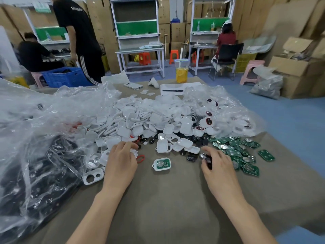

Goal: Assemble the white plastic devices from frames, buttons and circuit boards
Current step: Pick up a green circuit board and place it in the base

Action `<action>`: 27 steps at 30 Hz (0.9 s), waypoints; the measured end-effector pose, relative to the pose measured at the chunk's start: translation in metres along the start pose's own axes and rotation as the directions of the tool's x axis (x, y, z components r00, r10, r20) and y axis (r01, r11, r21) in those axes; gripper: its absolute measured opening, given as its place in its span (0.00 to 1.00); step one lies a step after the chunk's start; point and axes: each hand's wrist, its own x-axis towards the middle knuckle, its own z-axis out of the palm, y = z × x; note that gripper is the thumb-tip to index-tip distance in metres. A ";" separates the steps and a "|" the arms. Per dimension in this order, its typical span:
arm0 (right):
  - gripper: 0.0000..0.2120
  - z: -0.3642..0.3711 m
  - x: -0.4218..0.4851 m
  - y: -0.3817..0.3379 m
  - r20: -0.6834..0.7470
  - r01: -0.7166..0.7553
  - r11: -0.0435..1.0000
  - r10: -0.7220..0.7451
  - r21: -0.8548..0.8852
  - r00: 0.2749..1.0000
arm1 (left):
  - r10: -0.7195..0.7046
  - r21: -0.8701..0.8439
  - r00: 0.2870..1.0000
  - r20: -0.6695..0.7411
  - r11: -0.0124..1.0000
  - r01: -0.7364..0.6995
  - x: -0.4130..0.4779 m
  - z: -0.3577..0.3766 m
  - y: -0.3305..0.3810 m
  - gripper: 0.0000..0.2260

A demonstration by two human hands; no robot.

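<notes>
- Grips with the left hand (121, 161) a white rounded-square plastic frame (135, 153) at the near edge of the heap of white shells, fingers curled round it.
- Pinches with the right hand (218, 164) a small black rubber button (208, 160), just beside the scattered green circuit boards (246, 152).
- Shows, between the hands on the brown cloth-covered table (175, 199), a white part-built device with a green board seated inside (161, 164).
- Looks like the start of a fresh unit: parts picked, not yet joined.
- Calls next for seating the button squarely in the frame's openings, then laying a board on top.
</notes>
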 end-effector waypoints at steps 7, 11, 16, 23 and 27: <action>0.16 0.000 -0.002 0.004 -0.108 0.022 0.989 -0.006 0.144 0.994 | 0.006 0.016 1.000 -0.005 1.000 -0.006 0.002 0.002 -0.002 0.15; 0.14 0.002 0.000 0.006 -0.102 0.056 0.994 -0.046 0.097 0.994 | 0.004 0.009 1.000 -0.007 1.000 -0.004 0.002 0.003 -0.003 0.15; 0.21 0.005 0.001 0.004 0.040 0.069 0.993 -0.065 -0.097 0.997 | 0.012 0.012 1.000 -0.012 1.000 -0.012 0.003 0.004 -0.003 0.14; 0.15 0.007 0.000 0.002 0.002 0.142 0.977 -0.143 -0.158 0.990 | 0.026 0.042 1.000 0.000 0.999 -0.026 0.004 0.004 -0.001 0.13; 0.14 0.007 -0.002 0.002 -0.024 0.135 0.982 -0.140 -0.134 0.990 | 0.034 0.046 0.999 -0.004 0.998 -0.034 0.003 0.004 -0.002 0.12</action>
